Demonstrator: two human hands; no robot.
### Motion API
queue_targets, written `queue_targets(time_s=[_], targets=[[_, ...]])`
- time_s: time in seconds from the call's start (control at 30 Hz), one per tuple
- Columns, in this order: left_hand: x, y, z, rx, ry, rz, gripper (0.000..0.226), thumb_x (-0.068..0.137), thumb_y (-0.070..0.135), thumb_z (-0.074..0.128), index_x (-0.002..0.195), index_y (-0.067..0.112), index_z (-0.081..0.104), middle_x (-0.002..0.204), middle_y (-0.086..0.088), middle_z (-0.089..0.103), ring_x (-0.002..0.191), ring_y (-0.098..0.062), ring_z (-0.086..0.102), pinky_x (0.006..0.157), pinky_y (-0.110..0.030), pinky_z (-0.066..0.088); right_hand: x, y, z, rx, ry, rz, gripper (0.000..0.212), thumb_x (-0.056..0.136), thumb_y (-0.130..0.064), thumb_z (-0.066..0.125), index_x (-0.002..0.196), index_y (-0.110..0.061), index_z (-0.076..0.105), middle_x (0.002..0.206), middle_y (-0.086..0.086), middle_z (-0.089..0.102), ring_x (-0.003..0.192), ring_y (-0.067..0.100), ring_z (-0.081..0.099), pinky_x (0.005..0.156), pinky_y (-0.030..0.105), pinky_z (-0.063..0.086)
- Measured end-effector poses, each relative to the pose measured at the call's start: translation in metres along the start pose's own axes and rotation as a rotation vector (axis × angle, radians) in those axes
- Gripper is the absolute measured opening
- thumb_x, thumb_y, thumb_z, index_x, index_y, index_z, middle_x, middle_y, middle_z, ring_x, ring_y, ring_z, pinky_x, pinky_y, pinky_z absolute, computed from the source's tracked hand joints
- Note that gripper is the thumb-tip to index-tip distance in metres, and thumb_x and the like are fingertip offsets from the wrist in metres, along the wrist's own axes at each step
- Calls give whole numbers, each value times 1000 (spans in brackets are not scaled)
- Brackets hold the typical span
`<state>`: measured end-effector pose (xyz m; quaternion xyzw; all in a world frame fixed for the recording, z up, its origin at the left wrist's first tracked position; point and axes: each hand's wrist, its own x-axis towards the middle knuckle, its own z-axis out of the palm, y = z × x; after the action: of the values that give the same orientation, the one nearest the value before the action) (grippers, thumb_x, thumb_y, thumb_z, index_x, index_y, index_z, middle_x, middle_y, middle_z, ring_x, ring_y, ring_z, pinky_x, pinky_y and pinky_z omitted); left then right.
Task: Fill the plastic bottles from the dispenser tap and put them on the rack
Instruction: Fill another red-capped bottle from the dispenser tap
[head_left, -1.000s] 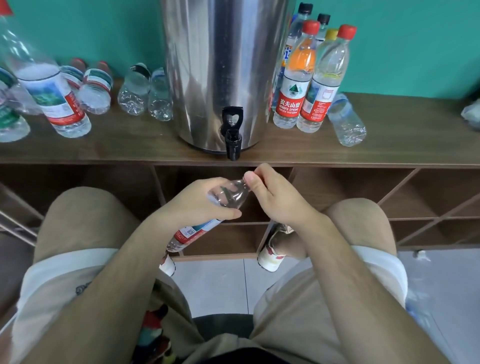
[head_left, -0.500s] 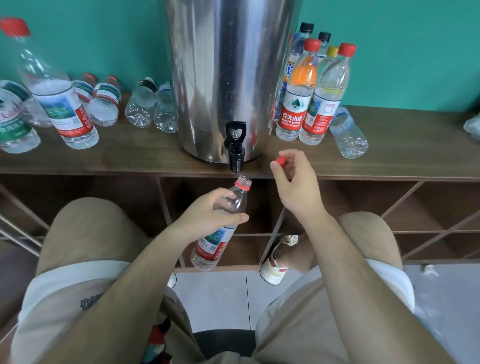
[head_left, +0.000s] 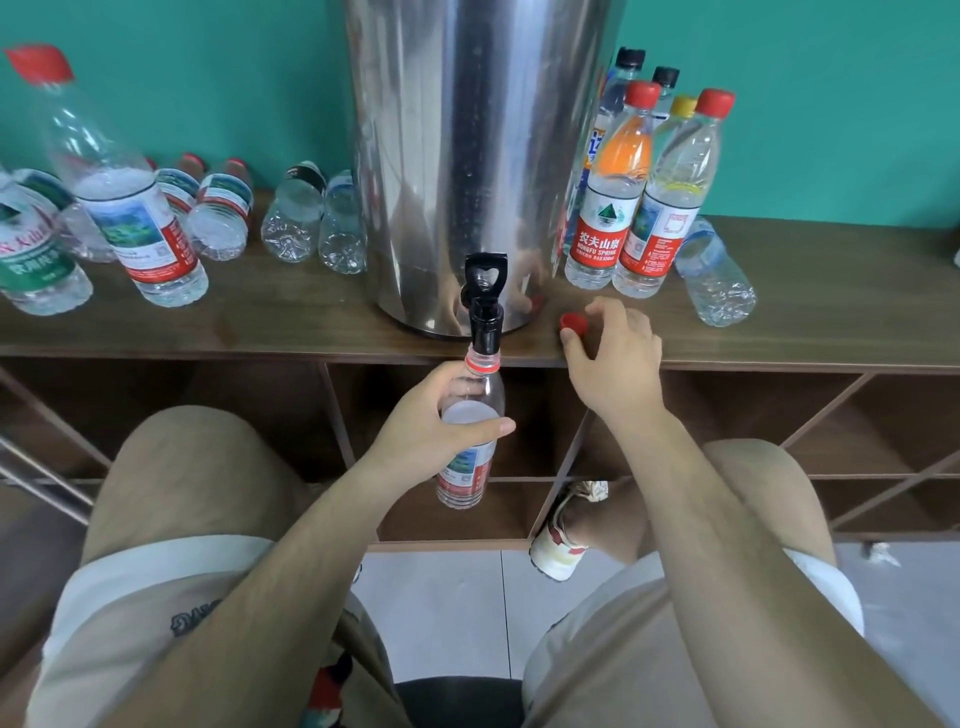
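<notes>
Raised upright, mouth at the tap (head_left: 485, 312), the bottle (head_left: 475, 410) sits gripped in the left hand (head_left: 426, 426); right hand (head_left: 618, 364) pinches its cap (head_left: 573, 323).

Left hand (head_left: 422, 432) is wrapped round the bottle (head_left: 474, 410), thumb laid across the front, forearm stretched forward. Right hand (head_left: 615, 364) is held near it, further out, cap (head_left: 573, 323) pinched at the fingertips.
</notes>
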<state>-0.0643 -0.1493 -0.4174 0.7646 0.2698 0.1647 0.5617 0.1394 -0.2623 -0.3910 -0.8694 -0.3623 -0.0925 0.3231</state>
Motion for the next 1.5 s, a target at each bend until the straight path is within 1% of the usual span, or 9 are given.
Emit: queue_targets(time_s=[0.13, 0.33, 0.57, 0.67, 0.9, 1.07, 1.23, 1.37, 1.5], targets=[[1, 1, -1, -12, 11, 1, 66, 77, 39, 90, 134, 38, 57, 123, 15, 70, 116, -12, 67, 103, -48, 56, -14, -38, -21, 337, 164, -239, 27, 105, -20, 57, 129, -8, 62, 125, 2, 67, 119, 16, 61, 103, 37, 49], [3, 0, 4, -43, 36, 9, 69, 75, 40, 92, 134, 33, 58, 123, 11, 71, 116, -13, 68, 103, -48, 56, -24, -103, -42, 412, -170, -444, 48, 106, -34, 57, 151, -20, 46, 145, -8, 58, 127, 7, 57, 100, 25, 49], [2, 1, 4, -61, 38, -1, 71, 69, 48, 92, 131, 35, 60, 121, 10, 72, 115, -15, 68, 102, -49, 56, -13, -105, -45, 378, -43, -518, 11, 102, -11, 64, 111, -6, 69, 92, 3, 71, 85, 19, 65, 76, 32, 53], [1, 2, 4, -76, 41, 5, 75, 63, 53, 91, 129, 33, 61, 120, 9, 73, 115, -16, 69, 102, -50, 56, -22, -101, -34, 346, 151, -643, 19, 94, 11, 66, 109, 2, 74, 99, 8, 75, 97, 11, 67, 83, 20, 53], [1, 3, 6, -33, 61, 35, 68, 75, 41, 91, 134, 36, 59, 123, 14, 71, 118, -9, 66, 104, -47, 55, -35, -73, -14, 309, 268, -897, 29, 93, 18, 60, 116, 8, 74, 131, 21, 69, 129, 36, 64, 111, 40, 52], [-2, 5, 5, -43, 51, 53, 75, 70, 50, 87, 138, 38, 56, 128, 14, 69, 121, -8, 64, 105, -46, 54, -52, -46, -13, 460, 182, -642, 39, 99, -13, 68, 136, -1, 64, 151, 11, 56, 141, 23, 53, 114, 40, 47], [-1, 2, 6, -54, 55, 41, 69, 72, 43, 89, 133, 38, 59, 123, 13, 71, 118, -10, 66, 104, -49, 55, -50, -32, -2, 524, -114, -305, 34, 97, -35, 67, 128, -21, 64, 121, -10, 68, 115, 10, 66, 88, 42, 59], [-2, 1, 6, -25, 61, 44, 63, 82, 28, 86, 137, 37, 57, 126, 20, 69, 120, -2, 64, 107, -45, 54, -51, -42, 8, 572, -314, -274, 27, 93, -45, 72, 116, -51, 61, 115, -27, 69, 107, 3, 67, 78, 15, 53], [-2, 1, 7, 10, 63, 33, 65, 86, 21, 83, 143, 31, 54, 135, 12, 66, 127, -12, 61, 110, -50, 51, -50, -41, 13, 559, -364, -274, 28, 92, -45, 74, 118, -49, 63, 112, -35, 67, 103, -2, 67, 76, 7, 47]])
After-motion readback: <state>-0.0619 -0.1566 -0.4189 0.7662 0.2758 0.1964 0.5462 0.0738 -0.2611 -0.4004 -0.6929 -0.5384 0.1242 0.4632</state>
